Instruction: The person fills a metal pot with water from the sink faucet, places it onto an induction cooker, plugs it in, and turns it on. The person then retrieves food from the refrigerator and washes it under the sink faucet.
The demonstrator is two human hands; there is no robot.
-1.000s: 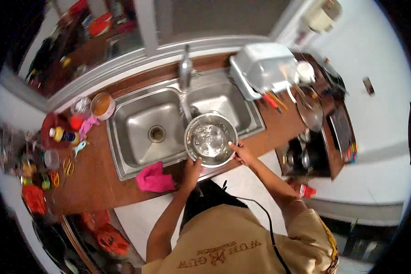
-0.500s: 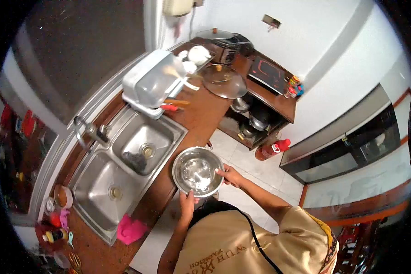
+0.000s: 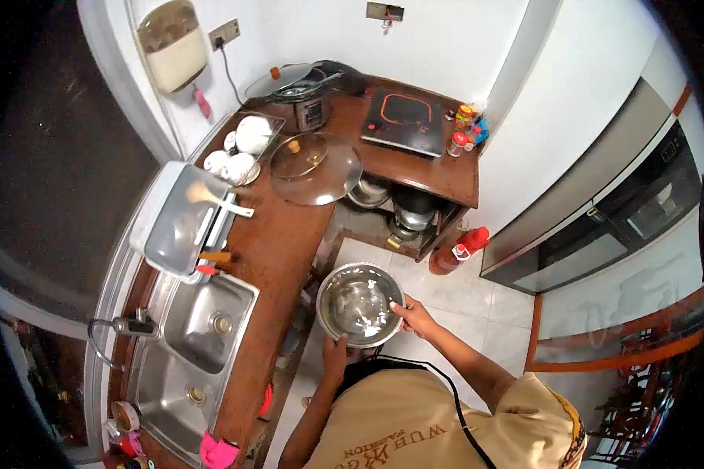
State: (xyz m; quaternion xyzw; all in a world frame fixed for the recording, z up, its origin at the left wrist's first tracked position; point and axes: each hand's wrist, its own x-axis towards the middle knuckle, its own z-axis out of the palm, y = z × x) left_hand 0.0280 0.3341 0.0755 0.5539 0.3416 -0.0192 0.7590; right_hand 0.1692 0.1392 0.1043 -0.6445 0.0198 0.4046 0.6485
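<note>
Between my two hands is a round stainless steel bowl (image 3: 358, 301) with shiny, rippling clear liquid in it, apparently water. My left hand (image 3: 335, 358) grips its near left rim, mostly from below. On the right side, my right hand (image 3: 414, 316) has its thumb over the rim and its fingers underneath. The bowl hangs level over the tiled floor, just off the edge of the brown counter (image 3: 270, 258).
Left of me is a double sink (image 3: 206, 322) with a pink cloth (image 3: 218, 451). Ahead are a dish rack (image 3: 181, 227), glass lids (image 3: 321, 170), a rice cooker (image 3: 301, 113) and an induction cooktop (image 3: 405, 121). A red fire extinguisher (image 3: 455, 252) stands on the floor.
My view has turned, so the sink and counter now lie farther left. The bowl, still in both hands, has moved away from the sink and counter edge to over the floor.
</note>
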